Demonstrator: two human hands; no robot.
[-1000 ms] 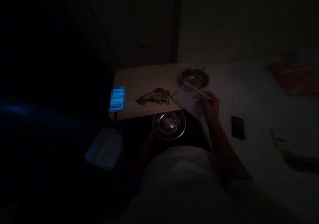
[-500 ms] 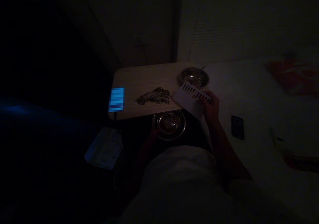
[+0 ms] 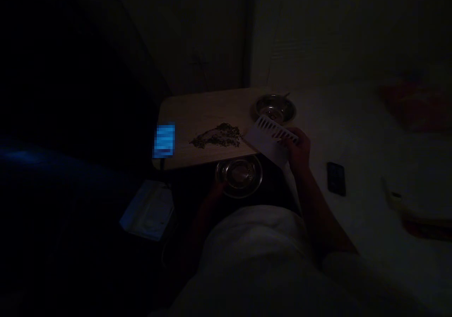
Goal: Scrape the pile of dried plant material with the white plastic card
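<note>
The scene is very dark. My right hand [image 3: 299, 148] is closed on a pale, flat scraper-like piece [image 3: 264, 140] with a row of slots along its upper edge. Its left corner reaches the table close to a spread heap of small dark bits [image 3: 219, 136], like seeds or dried herbs. My left hand [image 3: 221, 186] grips the left rim of a shiny metal bowl [image 3: 242, 178], which sits just below the table's near edge. Some small bits seem to lie in this bowl, though the dimness blurs them.
On the wooden table [image 3: 190, 110], a second metal bowl [image 3: 275, 107] with a utensil handle stands at the back right. A glowing screen [image 3: 164, 140] is at the left end. A phone [image 3: 336, 178] lies on the white surface to the right. A pale packet [image 3: 148, 210] is at lower left.
Almost nothing differs. The view has shifted very slightly and darkened; both hands keep the same hold and place.
</note>
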